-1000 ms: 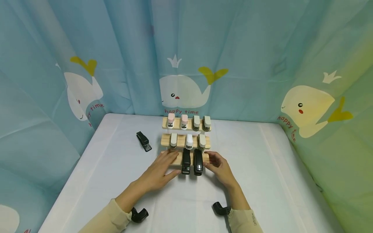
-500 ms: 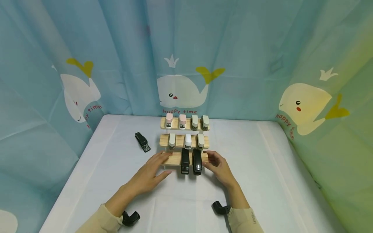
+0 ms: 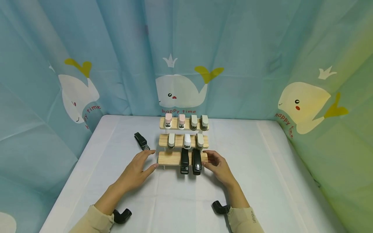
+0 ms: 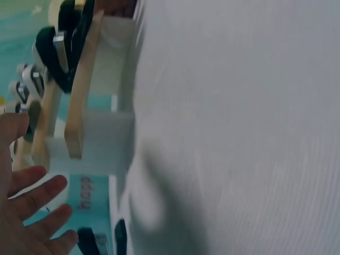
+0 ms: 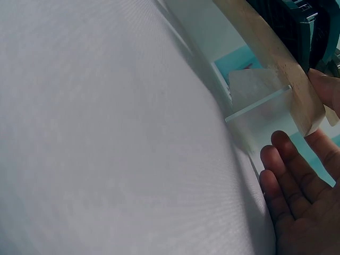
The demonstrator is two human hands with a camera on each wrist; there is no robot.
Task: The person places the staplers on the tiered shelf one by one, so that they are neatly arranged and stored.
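A three-tier wooden display rack [image 3: 169, 158] stands on the table. Two black staplers, one matte [image 3: 185, 161] and one glossy [image 3: 197, 161], lie on its lowest board. My left hand [image 3: 132, 173] is left of that board with fingers spread, holding nothing; its fingertips overlap the near end of a loose black stapler [image 3: 140, 139]. My right hand [image 3: 220, 168] grips the right end of the lowest board. In the right wrist view, the thumb [image 5: 326, 87] is beside the black stapler [image 5: 297, 26] and the other fingers [image 5: 287, 164] are around the board's end.
Small staplers line the upper boards: a white one [image 3: 187, 141] between two beige ones in the middle, pink ones [image 3: 168, 120] and grey-green ones [image 3: 204, 121] on top. Clear supports [image 5: 260, 103] hold the rack up. A blue whale-print curtain [image 3: 247, 64] surrounds the white table [image 3: 262, 181].
My left hand has moved left off the lowest board, baring its left part, and now reaches the loose stapler. My right hand stays at the board's right end.
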